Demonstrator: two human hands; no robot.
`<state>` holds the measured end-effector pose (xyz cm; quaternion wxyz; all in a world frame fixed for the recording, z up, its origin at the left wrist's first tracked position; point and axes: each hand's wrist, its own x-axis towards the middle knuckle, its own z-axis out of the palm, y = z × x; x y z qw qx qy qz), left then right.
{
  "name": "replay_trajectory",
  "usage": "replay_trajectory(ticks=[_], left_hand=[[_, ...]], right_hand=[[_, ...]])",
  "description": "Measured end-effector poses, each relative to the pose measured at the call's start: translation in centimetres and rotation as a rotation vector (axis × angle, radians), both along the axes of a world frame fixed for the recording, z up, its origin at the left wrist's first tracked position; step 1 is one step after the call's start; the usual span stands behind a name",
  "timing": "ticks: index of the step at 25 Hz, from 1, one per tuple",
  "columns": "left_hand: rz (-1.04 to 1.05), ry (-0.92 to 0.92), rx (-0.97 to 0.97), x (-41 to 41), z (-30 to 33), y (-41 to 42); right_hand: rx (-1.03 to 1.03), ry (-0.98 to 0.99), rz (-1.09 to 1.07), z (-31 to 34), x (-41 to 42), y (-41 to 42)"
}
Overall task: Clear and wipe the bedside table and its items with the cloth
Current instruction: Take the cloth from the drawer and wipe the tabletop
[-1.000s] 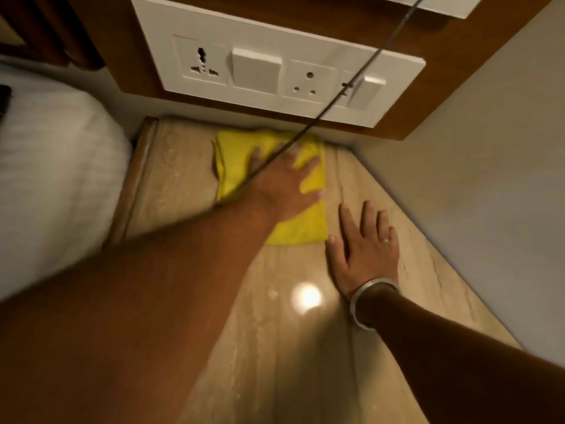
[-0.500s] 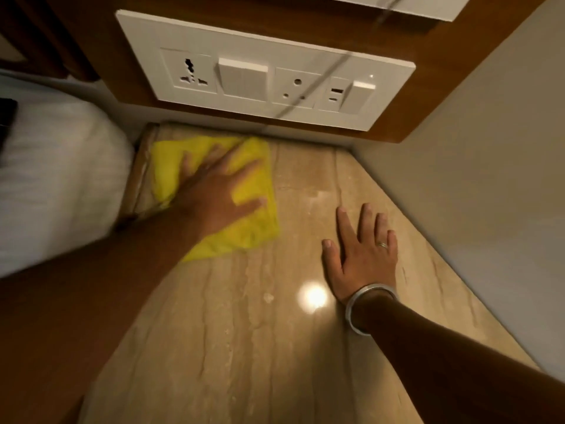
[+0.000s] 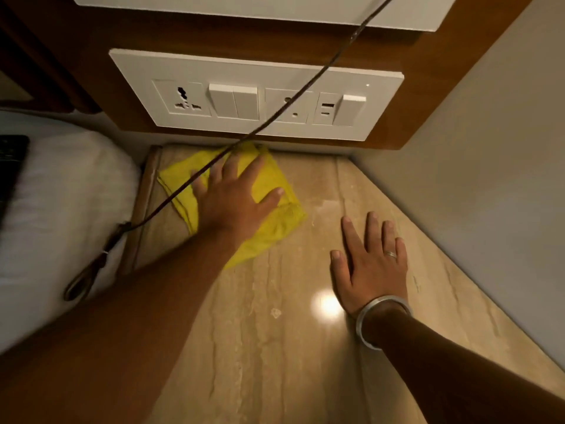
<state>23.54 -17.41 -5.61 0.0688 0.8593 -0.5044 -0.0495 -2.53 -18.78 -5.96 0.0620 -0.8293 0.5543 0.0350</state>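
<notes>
A yellow cloth [image 3: 275, 221] lies flat on the beige marble top of the bedside table [image 3: 275, 347], at the back left near the wall. My left hand [image 3: 235, 203] presses down on the cloth with its fingers spread and pointing at the wall. To the right of the cloth, my right hand [image 3: 370, 264] rests flat on the bare marble, holding nothing. It wears a ring, and a metal bangle sits on its wrist. Nothing else shows on the table top.
A white socket and switch panel [image 3: 244, 96] is set in the wooden wall behind the table. A dark cord [image 3: 305, 90] hangs diagonally across it, down to a strap loop [image 3: 85, 276] on the white bed [image 3: 61, 209] at the left. A grey wall [image 3: 489, 179] borders the table's right side.
My left hand swept the cloth from the back middle to the back left corner, then slightly back towards the right. My right hand has stayed flat in the same place.
</notes>
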Motion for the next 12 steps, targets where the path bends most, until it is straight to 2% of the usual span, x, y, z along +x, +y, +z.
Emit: replay_trajectory(ticks=[1, 2, 3, 5, 7, 8, 9, 12], left_hand=[[0.143, 0.03, -0.011, -1.4, -0.6, 2.4], [0.193, 0.002, -0.018, -4.1, -1.2, 6.4], [0.129, -0.001, -0.019, -7.0, -1.3, 11.4], [-0.21, 0.021, 0.001, -10.1, -0.7, 19.1], [-0.748, 0.029, 0.065, -8.0, -0.5, 17.3], [-0.916, -0.039, 0.013, -6.0, -0.4, 13.8], [-0.878, -0.046, -0.008, -4.2, -0.1, 10.1], [-0.067, 0.083, 0.096, -1.4, -0.9, 4.1]], right_hand=[[0.0, -0.001, 0.002, 0.0, 0.1, -0.2], [0.009, 0.007, 0.002, 0.2, 0.0, -0.1], [0.017, 0.01, 0.004, 0.3, -0.1, -0.1], [0.024, 0.005, 0.002, 0.6, 0.0, 0.1], [0.025, 0.002, 0.001, 0.6, 0.1, 0.1], [0.021, -0.003, -0.001, 0.5, 0.1, 0.0], [0.012, -0.004, -0.007, 0.4, 0.0, -0.1], [-0.008, -0.027, 0.001, -0.1, 0.0, -0.1]])
